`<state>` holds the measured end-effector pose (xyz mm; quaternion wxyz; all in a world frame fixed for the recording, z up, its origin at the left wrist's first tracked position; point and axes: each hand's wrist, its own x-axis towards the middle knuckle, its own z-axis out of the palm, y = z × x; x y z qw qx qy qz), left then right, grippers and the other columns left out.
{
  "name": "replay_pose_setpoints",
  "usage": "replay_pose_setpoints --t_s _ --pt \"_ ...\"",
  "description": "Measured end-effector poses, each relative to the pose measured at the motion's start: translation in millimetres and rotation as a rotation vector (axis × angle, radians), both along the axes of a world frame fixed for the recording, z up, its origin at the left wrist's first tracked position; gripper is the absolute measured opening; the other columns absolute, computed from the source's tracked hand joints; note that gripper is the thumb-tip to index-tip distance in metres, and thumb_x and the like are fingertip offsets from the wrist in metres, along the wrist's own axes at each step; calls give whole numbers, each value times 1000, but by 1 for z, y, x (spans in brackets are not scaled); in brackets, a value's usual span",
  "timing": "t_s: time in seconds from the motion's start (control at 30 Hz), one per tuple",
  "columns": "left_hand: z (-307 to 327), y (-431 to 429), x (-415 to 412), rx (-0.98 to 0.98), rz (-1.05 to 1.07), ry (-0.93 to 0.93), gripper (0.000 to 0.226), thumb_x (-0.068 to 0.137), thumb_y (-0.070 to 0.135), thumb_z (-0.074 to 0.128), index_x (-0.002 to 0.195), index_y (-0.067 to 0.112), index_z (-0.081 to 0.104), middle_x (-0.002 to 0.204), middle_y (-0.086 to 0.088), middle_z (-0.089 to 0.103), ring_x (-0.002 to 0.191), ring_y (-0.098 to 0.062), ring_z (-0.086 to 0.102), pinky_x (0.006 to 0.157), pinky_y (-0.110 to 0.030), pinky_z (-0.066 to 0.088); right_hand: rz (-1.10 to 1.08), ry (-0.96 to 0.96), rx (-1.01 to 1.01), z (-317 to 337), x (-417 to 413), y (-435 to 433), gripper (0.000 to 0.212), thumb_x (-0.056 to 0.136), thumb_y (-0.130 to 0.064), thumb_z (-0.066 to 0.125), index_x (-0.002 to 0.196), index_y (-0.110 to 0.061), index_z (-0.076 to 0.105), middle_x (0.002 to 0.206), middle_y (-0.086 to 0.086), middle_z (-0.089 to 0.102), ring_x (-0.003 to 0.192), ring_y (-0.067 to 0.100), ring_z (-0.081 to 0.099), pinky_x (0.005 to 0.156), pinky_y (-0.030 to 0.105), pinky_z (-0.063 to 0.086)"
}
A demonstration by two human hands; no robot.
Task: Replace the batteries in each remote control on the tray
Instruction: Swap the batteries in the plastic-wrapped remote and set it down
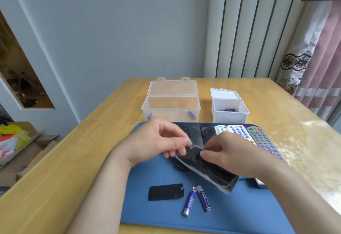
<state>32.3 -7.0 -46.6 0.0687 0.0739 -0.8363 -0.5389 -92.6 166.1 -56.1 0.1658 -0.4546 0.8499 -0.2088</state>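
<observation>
A black remote (212, 172) lies back-up and tilted above the blue mat (230, 213). My left hand (158, 139) holds its far end with thumb and fingers. My right hand (232, 154) grips its right side, fingertips at the open battery bay. The black battery cover (166, 191) lies on the mat near me. Two purple batteries (196, 200) lie beside it. Further remotes sit on the blue tray (137, 127): black ones (200, 134), a white one (237, 130) and a grey one (262, 139).
A clear box (170, 111) with its lid open holds two purple batteries at the back. A white box (229, 112) to its right holds several purple batteries. The wooden table (73, 160) has cardboard boxes (22, 147) on the floor to its left.
</observation>
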Motion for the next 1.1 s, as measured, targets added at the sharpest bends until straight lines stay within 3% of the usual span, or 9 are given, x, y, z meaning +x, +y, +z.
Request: replay_pose_setpoints --t_s 0.07,0.17,0.33,0.47,0.53,0.7,0.87,0.93,1.1 --pt "3 -9 -4 34 159 79 10 89 10 65 86 7 74 69 -4 72 54 -8 53 51 -18 44 16 80 83 -1 -6 1 39 91 -39 54 73 -5 61 68 12 58 59 18 46 59 30 42" --pt "10 -30 -21 -26 411 140 13 90 8 63 84 14 73 68 2 72 53 -9 52 49 -18 43 -24 169 63 15 -23 -4 27 89 -33 56 82 -13 72 82 4 71 74 20 64 73 36 56" --pt "25 -75 -57 -488 634 -9 13 82 15 64 78 22 75 82 9 73 80 -15 65 74 -26 51 -54 456 -85 52 -63 -69 24 83 -10 53 78 -20 74 84 4 72 77 26 64 72 37 57" --pt "19 -103 -90 -862 538 -292 21 79 13 56 81 23 74 91 5 73 90 -21 65 77 -29 55 -26 568 43 51 -84 -131 23 85 -6 49 86 -15 70 83 6 65 74 29 62 67 34 55" --pt "11 -111 -104 -983 484 -408 22 78 12 53 86 21 72 92 2 71 88 -24 64 71 -30 54 -12 621 179 46 -86 -150 16 86 -1 48 76 -11 56 73 5 52 61 23 51 58 30 48" --pt "18 -120 -130 -1193 372 -645 16 83 11 55 69 18 54 72 4 53 70 -20 53 51 -24 37 53 654 446 35 -97 -178 22 82 2 54 72 -13 40 72 2 42 59 20 46 47 25 33" --pt "14 -121 -154 -1219 219 -875 21 79 16 75 74 20 54 82 6 60 79 -21 58 53 -24 40 61 664 545 21 -106 -191 21 84 1 55 101 -11 56 74 2 46 66 19 49 47 25 33" --pt "13 -122 -160 -1219 204 -913 27 70 23 85 74 22 58 82 9 61 76 -19 58 48 -22 36 68 622 548 16 -110 -195 17 86 0 54 100 -10 55 75 3 46 71 22 51 49 25 35" --pt "8 -128 -161 -1083 216 -885 27 64 26 87 83 21 68 82 9 68 70 -16 61 51 -22 41 47 549 508 11 -116 -198 13 82 3 56 86 -8 51 71 4 47 59 17 44 50 24 38"
